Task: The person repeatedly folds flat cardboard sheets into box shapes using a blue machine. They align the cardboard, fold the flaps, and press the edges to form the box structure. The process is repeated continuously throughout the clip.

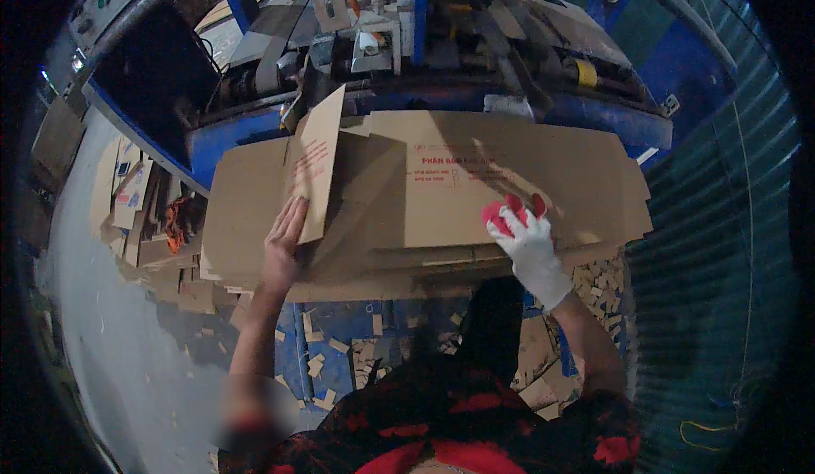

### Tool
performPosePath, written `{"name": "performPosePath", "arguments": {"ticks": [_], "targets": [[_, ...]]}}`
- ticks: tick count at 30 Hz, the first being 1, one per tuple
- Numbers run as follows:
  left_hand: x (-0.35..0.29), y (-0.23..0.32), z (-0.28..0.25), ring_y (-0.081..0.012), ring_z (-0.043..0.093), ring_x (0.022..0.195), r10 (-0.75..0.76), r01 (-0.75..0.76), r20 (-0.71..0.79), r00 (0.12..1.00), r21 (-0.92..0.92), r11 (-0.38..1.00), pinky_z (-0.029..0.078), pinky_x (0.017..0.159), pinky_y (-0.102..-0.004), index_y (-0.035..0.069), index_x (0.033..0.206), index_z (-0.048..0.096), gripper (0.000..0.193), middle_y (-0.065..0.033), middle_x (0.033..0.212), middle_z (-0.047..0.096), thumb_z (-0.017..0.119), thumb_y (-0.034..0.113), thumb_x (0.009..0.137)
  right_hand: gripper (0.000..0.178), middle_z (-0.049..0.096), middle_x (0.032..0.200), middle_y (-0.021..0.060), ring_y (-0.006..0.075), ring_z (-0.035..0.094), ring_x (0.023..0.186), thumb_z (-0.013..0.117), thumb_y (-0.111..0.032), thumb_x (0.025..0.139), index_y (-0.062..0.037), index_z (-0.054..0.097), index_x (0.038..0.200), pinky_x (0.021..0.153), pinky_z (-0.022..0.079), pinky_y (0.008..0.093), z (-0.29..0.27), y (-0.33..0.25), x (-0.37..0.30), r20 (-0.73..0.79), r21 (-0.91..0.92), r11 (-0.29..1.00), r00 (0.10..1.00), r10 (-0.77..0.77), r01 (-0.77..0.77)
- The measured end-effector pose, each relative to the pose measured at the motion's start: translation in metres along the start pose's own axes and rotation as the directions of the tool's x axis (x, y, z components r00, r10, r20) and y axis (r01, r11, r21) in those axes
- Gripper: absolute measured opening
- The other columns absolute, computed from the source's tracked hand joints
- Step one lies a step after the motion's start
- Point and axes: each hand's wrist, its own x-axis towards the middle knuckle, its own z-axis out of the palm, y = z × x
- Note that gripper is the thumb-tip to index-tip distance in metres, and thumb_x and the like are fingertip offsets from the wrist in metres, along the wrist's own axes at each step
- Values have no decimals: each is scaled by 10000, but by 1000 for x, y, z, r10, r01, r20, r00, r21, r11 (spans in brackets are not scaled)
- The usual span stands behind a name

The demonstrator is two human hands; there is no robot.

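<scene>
A brown cardboard sheet (433, 207) with red print lies over a stack of similar sheets in front of me. Toward its left, a cardboard panel (321, 168) stands up at a steep tilt, with red print on its left face. My bare left hand (289, 226) rests against the lower part of that face, its fingers stretched out and the thumb hidden. On the right, my right hand (524, 235) wears a white glove with red fingers. Its fingers are apart and touch the flat cardboard near the sheet's right front part; nothing shows in them.
A blue machine (577, 122) with rollers and metal brackets stands directly behind the cardboard. More cardboard pieces (127, 202) are piled at left, near an orange cloth-like item (180, 219). Small cardboard scraps (316, 364) litter the floor below. A corrugated wall (705, 245) runs along the right.
</scene>
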Motion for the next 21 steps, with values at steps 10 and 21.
{"name": "performPosePath", "arguments": {"ticks": [10,21], "targets": [[90,-55,38,-376,467,1254,-30,32,-33,999,63,998,406,1033,-432,92,1354,469,668,-205,1346,492,591,-82,720,551,498,1324,31,313,449,1233,479,-142,869,-300,368,1385,1041,291,606,18,34,60,-31,-217,972,995,-94,85],[74,-29,40,-395,504,1208,-47,54,-39,998,181,982,468,966,-428,40,1337,461,710,-225,1325,503,706,-26,674,551,463,1350,100,357,447,1228,526,-108,800,-206,476,1339,1060,288,600,0,70,68,8,-113,958,964,-265,264]]}}
